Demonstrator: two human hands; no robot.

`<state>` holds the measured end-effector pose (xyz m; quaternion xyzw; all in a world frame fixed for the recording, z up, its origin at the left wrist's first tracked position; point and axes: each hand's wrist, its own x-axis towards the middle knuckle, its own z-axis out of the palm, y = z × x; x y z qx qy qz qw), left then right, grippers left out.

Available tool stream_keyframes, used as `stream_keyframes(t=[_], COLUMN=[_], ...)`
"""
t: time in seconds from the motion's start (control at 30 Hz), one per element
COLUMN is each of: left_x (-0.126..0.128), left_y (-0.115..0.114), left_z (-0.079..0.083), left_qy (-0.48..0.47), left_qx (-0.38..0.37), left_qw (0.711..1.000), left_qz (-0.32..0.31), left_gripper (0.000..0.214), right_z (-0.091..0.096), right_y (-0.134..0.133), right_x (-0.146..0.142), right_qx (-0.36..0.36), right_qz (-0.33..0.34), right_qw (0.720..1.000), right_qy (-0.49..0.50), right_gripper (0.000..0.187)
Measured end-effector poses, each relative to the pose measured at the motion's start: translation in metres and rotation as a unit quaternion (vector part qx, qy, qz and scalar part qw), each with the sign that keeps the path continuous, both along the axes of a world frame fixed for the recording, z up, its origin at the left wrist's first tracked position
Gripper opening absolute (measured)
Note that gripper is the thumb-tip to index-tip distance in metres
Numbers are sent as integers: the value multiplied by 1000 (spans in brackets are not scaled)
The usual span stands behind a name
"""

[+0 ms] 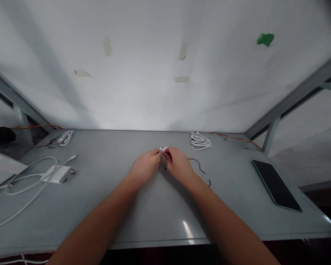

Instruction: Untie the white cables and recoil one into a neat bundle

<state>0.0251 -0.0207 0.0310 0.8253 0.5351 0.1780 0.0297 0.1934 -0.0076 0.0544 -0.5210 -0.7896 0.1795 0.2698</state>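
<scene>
My left hand [146, 165] and right hand [178, 165] meet in front of me, both closed to a fingertip pinch on a small white piece [163, 149]. Most of it is hidden by my fingers, so I can't tell exactly what it is. It sits between my hands, just above the grey table [105, 206]. Working this small, it seems best to keep my fingertips close together and my wrists low and steady, so the piece can't slip.

A thin black wire [197, 165] curves away just beyond my right hand; I can't tell whether it joins the piece. Further out on that side are a bundled white cable [200, 141] and a dark tablet [276, 186]. Well off to my left lie a white charger [57, 174] with loose white cable [30, 176] and a smaller white cable bundle [65, 138]. Ahead of my hands, strips of masking tape [107, 46] mark the white wall. I can't read any brand, label or other writing on anything here.
</scene>
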Motion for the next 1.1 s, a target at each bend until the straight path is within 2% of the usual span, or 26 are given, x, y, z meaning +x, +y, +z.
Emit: stream_keyframes(t=[0.07, 0.1, 0.13, 0.2, 0.27, 0.37, 0.43, 0.47, 0.53, 0.57, 0.63, 0.7, 0.8, 0.9, 1.0, 1.1], left_x=[-3, -5, -7, -9, -11, -13, -13, -13, -12, -10, -7, -3, 1, 2, 3, 5], left_y=[1, 1, 1, 1, 1, 1, 2, 2, 2, 2, 0, -2, -4, -8, -12, -15], left_z=[-5, -7, -9, -10, -10, -10, -11, -11, -10, -9, -5, -1, 4, 6, 5, 4], left_qy=[-9, -16, -25, -42, -58, -66, -60, -61, -77, -93, -130, -165, -209, -243, -248, -240], left_qx=[29, 49, 73, 133, 194, 261, 295, 313, 354, 374, 398, 397, 376, 369, 350, 312], left_qw=[999, 998, 996, 987, 973, 955, 946, 940, 925, 917, 904, 900, 901, 895, 903, 919], left_qz=[-25, -39, -53, -81, -108, -120, -118, -118, -113, -105, -84, -67, -61, -62, -34, 11], left_gripper=[28, 30, 31, 34, 36, 41, 45, 47, 49, 49, 48, 45, 38, 33, 29, 23], right_z=[4, 6, 8, 12, 14, 15, 15, 15, 17, 18, 20, 20, 18, 16, 17, 17], right_y=[1, 1, 2, 5, 10, 16, 17, 16, 11, 8, 1, -4, -6, -4, -3, -4], right_x=[1, 1, 2, 6, 11, 19, 22, 22, 20, 18, 13, 9, 6, 6, 8, 8], right_qx=[-89, -155, -228, -364, -464, -585, -635, -646, -647, -640, -619, -591, -538, -492, -469, -463], right_qz=[2, 3, 2, -2, -13, 4, 41, 61, 89, 99, 112, 119, 130, 158, 166, 143], right_qw=[992, 977, 950, 866, 770, 616, 521, 487, 449, 442, 449, 480, 550, 607, 640, 661], right_qy=[85, 146, 214, 343, 438, 528, 569, 585, 610, 620, 634, 638, 626, 604, 586, 573], right_gripper=[16, 16, 16, 15, 13, 11, 12, 13, 15, 16, 16, 14, 8, 23, 34, 37])
